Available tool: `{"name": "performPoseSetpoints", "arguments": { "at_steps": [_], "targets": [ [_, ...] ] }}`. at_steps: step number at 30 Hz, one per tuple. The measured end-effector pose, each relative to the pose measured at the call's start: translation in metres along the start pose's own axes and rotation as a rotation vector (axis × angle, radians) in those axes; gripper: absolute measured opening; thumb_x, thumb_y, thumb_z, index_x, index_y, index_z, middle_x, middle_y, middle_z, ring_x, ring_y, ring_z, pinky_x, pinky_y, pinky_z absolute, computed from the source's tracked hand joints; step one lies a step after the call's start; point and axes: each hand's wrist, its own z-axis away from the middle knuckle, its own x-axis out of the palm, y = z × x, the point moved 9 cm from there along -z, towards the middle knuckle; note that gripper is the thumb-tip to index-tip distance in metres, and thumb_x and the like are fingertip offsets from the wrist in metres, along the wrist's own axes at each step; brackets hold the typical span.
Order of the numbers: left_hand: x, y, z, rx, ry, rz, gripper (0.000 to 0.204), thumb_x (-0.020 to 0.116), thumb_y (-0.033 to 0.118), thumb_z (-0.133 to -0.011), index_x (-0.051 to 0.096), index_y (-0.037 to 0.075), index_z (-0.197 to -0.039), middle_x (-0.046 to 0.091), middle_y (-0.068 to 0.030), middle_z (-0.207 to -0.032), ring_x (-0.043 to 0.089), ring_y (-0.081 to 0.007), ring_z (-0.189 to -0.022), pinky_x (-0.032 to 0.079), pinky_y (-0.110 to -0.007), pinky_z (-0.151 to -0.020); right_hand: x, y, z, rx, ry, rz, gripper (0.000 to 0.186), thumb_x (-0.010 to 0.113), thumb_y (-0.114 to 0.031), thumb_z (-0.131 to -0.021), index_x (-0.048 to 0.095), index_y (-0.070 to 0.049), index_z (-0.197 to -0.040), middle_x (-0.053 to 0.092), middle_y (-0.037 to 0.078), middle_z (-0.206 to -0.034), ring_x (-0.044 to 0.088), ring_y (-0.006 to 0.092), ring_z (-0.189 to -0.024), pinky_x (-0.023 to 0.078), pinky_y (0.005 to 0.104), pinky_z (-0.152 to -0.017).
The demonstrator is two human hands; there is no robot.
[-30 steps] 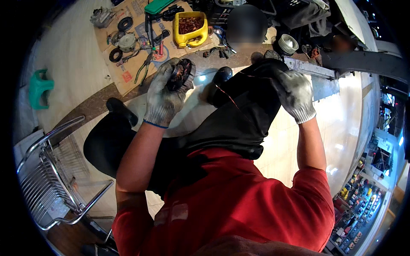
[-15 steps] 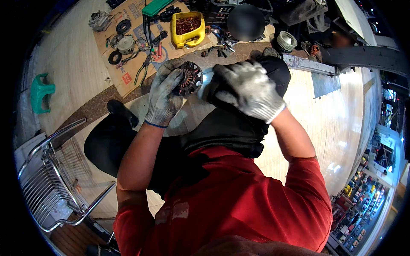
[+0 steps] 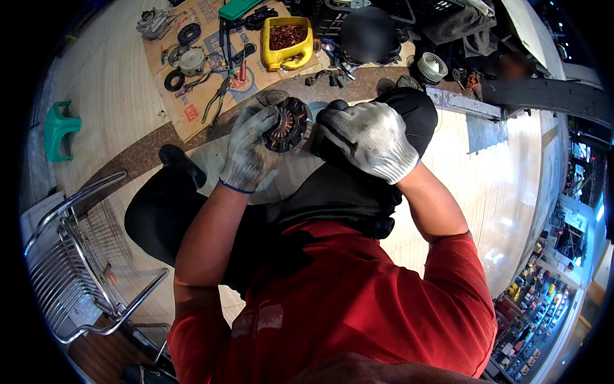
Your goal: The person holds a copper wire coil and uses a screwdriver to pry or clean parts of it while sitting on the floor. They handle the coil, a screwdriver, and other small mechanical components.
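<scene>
Core [image 3: 295, 131] grasped in left hand [image 3: 249, 142], just left of right hand [image 3: 377, 137]. Right hand curled; I can't tell whether around anything. Copper coils [image 3: 282, 132] in core; work seems partway, remainder unclear.

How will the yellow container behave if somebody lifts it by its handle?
The yellow container would probably tilt, since its handle sits at one side. Its reddish-brown scraps may spill, because the top is open. It looks like thin plastic, so might flex slightly.
</scene>
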Motion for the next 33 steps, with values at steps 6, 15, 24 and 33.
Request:
{"name": "performPoseSetpoints", "arguments": {
  "at_steps": [6, 15, 24, 33],
  "targets": [
    [0.013, 0.008, -0.003, 0.049, -0.010, -0.165, 0.038, 0.056, 0.009, -0.090, 0.052, -0.003, -0.126, 0.061, -0.0238, -0.122, 0.064, -0.0337, -0.113, 0.055, -0.048, -0.098, -0.004, 0.008, -0.001, 0.000, -0.031, 0.086, 0.023, 0.067, -0.022, -0.071, 0.066, -0.013, -0.092, 0.063, 0.008, -0.071, 0.067, 0.0269, -0.067, 0.054, 0.0398, -0.056],
    [0.007, 0.010, -0.005, 0.092, 0.009, -0.289, 0.035, 0.053, 0.006, -0.092, 0.049, -0.003, -0.125, 0.061, -0.0203, -0.119, 0.065, -0.0319, -0.111, 0.057, -0.047, -0.095, -0.014, -0.004, 0.009, -0.045, -0.047, 0.116, 0.027, 0.068, -0.024, -0.070, 0.066, -0.014, -0.095, 0.064, 0.006, -0.077, 0.066, 0.0245, -0.076, 0.051, 0.0378, -0.063],
    [0.005, 0.009, -0.007, 0.117, 0.184, -0.283, 0.031, 0.053, 0.004, -0.095, 0.050, -0.002, -0.125, 0.061, -0.0189, -0.116, 0.066, -0.0286, -0.106, 0.059, -0.044, -0.090, -0.009, -0.017, 0.009, -0.012, -0.018, 0.132, 0.019, 0.063, -0.022, -0.075, 0.067, -0.016, -0.092, 0.061, 0.004, -0.067, 0.064, 0.0235, -0.062, 0.050, 0.0368, -0.055],
    [-0.002, 0.016, -0.005, 0.166, 0.228, -0.157, 0.029, 0.057, 0.005, -0.095, 0.053, -0.001, -0.122, 0.064, -0.0179, -0.115, 0.068, -0.0274, -0.102, 0.060, -0.039, -0.086, 0.016, -0.019, 0.027, 0.032, -0.234, 0.099, 0.039, 0.069, -0.026, -0.075, 0.068, -0.013, -0.112, 0.065, 0.008, -0.082, 0.064, 0.0283, -0.076, 0.050, 0.0411, -0.067]
  ]
}}
